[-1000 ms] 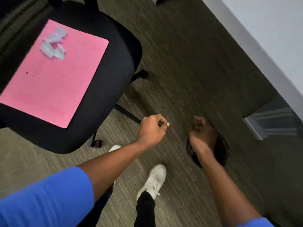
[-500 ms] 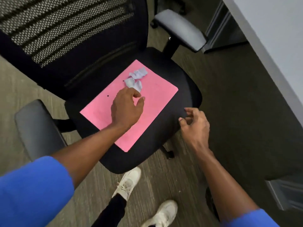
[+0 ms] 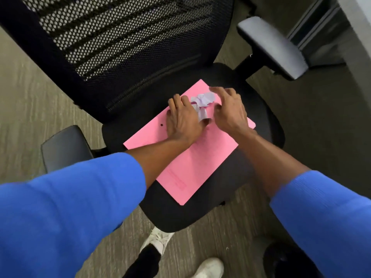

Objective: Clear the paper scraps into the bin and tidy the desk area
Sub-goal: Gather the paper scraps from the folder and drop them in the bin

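Black mesh chair [image 3: 124,49] fills the upper frame, pink folder [image 3: 192,165] flat on its seat. Left hand [image 3: 183,119] and right hand [image 3: 230,111], fingers loosely spread, cup pale paper scraps [image 3: 201,101] mid-frame, neither gripping.

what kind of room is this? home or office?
Likely an office. A black mesh-back swivel chair with padded armrests stands on flat commercial-style carpet, and a pink folder lies on its seat. Grey furniture stands at top right, though what it is I cannot tell.
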{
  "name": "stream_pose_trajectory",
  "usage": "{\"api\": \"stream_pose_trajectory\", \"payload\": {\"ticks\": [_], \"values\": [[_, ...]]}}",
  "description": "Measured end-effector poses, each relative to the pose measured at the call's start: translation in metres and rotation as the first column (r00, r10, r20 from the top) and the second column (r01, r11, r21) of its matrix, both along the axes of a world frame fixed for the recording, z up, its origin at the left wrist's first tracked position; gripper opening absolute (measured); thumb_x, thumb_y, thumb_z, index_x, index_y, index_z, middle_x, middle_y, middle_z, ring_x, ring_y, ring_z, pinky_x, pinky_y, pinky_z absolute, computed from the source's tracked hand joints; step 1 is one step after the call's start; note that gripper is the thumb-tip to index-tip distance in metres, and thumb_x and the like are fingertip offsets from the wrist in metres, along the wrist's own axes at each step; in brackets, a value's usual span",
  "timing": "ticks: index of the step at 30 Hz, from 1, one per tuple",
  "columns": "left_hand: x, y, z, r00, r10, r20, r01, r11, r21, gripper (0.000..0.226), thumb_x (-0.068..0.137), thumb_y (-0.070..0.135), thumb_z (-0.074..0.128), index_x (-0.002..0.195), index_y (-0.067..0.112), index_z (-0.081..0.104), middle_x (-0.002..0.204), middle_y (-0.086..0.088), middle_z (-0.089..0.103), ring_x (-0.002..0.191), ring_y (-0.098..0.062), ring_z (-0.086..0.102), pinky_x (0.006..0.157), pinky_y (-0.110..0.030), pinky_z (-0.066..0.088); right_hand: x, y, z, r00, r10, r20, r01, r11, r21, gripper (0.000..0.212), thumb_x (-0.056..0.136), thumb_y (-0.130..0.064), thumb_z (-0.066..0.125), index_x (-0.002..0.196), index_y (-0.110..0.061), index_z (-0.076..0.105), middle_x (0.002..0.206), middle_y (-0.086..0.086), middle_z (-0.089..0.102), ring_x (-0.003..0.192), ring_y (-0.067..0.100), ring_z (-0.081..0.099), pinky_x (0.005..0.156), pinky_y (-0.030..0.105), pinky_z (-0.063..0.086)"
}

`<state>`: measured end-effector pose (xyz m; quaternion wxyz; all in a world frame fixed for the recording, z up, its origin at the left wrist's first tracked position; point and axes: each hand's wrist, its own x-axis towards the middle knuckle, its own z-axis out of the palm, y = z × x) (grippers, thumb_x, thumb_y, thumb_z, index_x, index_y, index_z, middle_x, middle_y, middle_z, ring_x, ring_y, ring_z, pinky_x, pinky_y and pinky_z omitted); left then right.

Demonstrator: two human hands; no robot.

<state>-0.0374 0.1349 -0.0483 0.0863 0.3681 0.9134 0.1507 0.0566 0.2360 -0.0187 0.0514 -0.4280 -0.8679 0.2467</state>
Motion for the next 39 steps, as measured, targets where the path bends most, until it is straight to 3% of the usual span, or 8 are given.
{"api": "stream_pose_trajectory", "payload": {"ticks": [4,9,13,17,22,28,33,39], "values": [[-0.013,0.003,-0.009,0.998,-0.052,-0.025,0.053,0.997,0.057,0.085,0.084,0.059,0.075,0.138,-0.001,0.047,0.139,-0.016,0.049,0.128,-0.031,0.048,0.101,-0.039,0.053,-0.022,0.02,-0.011,0.992,0.116,0.053,-0.118,0.992,0.038,0.047,0.107,-0.027,0.057,0.151,-0.04,0.049,0.155,0.005,0.045,0.141,0.029,0.042,0.098,0.049,0.049],[-0.028,-0.009,-0.024,0.987,-0.156,-0.045,0.159,0.982,0.101,0.047,0.095,0.036,0.068,0.129,0.004,0.06,0.137,-0.017,0.049,0.126,-0.031,0.048,0.108,-0.04,0.046,-0.042,0.032,-0.022,0.97,0.195,0.143,-0.198,0.98,0.006,0.047,0.101,-0.045,0.066,0.147,-0.046,0.054,0.153,0.005,0.047,0.14,0.031,0.044,0.089,0.046,0.045],[-0.035,-0.023,-0.029,0.972,-0.225,-0.072,0.232,0.967,0.103,0.028,0.094,0.016,0.068,0.12,0.005,0.064,0.132,-0.016,0.052,0.121,-0.029,0.051,0.106,-0.04,0.049,-0.047,0.025,-0.029,0.927,0.308,0.214,-0.324,0.945,0.044,0.045,0.094,-0.044,0.076,0.137,-0.044,0.064,0.142,0.005,0.051,0.129,0.031,0.045,0.077,0.039,0.039],[-0.038,-0.032,-0.027,0.961,-0.266,-0.08,0.271,0.961,0.061,0.032,0.092,0.007,0.071,0.123,0.004,0.061,0.132,-0.016,0.052,0.12,-0.027,0.053,0.105,-0.038,0.05,-0.043,0.019,-0.035,0.943,0.275,0.186,-0.289,0.956,0.056,0.033,0.091,-0.037,0.081,0.123,-0.032,0.073,0.13,0.006,0.057,0.119,0.027,0.048,0.076,0.035,0.038],[-0.028,-0.035,-0.023,0.975,-0.217,0.041,0.211,0.97,0.12,0.033,0.093,0.0,0.071,0.124,0.006,0.064,0.132,-0.01,0.052,0.118,-0.021,0.055,0.097,-0.034,0.056,-0.018,0.011,-0.034,0.992,0.112,0.057,-0.109,0.993,-0.047,0.015,0.091,-0.017,0.079,0.106,-0.018,0.074,0.111,0.002,0.053,0.1,0.022,0.052,0.072,0.034,0.042],[0.011,-0.04,-0.012,0.967,-0.212,0.141,0.187,0.967,0.176,0.031,0.096,0.0,0.069,0.127,0.004,0.066,0.132,-0.011,0.056,0.118,-0.022,0.058,0.093,-0.03,0.059,0.036,-0.006,-0.035,0.998,-0.062,-0.034,0.059,0.993,-0.099,0.009,0.084,-0.016,0.082,0.092,-0.016,0.078,0.098,0.003,0.069,0.092,0.02,0.061,0.073,0.034,0.049],[0.056,-0.047,-0.01,0.952,-0.213,0.221,0.163,0.961,0.225,0.023,0.097,-0.001,0.065,0.12,0.003,0.068,0.127,-0.012,0.058,0.114,-0.024,0.063,0.092,-0.038,0.061,0.103,-0.029,-0.032,0.968,-0.229,-0.103,0.219,0.97,-0.106,0.005,0.088,-0.019,0.082,0.092,-0.018,0.079,0.095,-0.003,0.068,0.087,0.012,0.059,0.063,0.016,0.039],[0.132,-0.053,-0.013,0.897,-0.359,0.259,0.276,0.911,0.307,0.019,0.091,-0.008,0.054,0.102,0.003,0.065,0.115,-0.013,0.056,0.102,-0.03,0.06,0.083,-0.041,0.053,0.21,-0.069,-0.042,0.878,-0.464,-0.119,0.44,0.88,-0.179,0.01,0.081,-0.023,0.082,0.085,-0.03,0.075,0.092,-0.004,0.07,0.084,0.011,0.062,0.068,0.02,0.04]]}}
